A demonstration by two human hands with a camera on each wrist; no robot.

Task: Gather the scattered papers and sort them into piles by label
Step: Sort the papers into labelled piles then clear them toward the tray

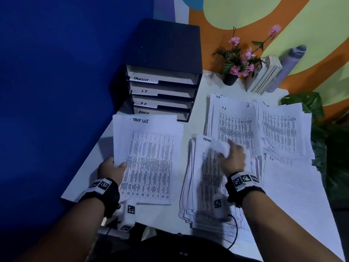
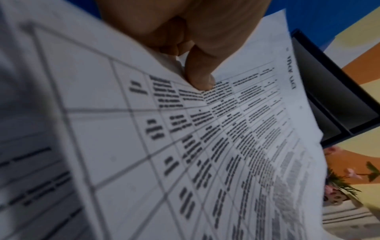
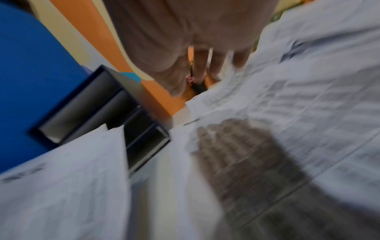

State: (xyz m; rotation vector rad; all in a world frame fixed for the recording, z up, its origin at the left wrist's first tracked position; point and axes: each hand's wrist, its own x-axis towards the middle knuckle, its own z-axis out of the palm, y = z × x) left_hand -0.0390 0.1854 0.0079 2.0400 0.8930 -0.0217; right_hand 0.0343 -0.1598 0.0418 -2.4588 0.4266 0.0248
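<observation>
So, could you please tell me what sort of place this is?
Probably an office desk: a drawer unit labelled TASKLIST, I.T, H.R and ADMIN, printed papers across the table, and books beside potted flowers.

Black wrist straps carry white blocks with black-and-white square markers.

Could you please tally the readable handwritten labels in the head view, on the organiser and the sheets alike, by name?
Task list labels: 2
I.T labels: 2
H.R labels: 3
Admin labels: 2
Total: 9. One more label, on the far-right sheets, is too blurred to read.
</observation>
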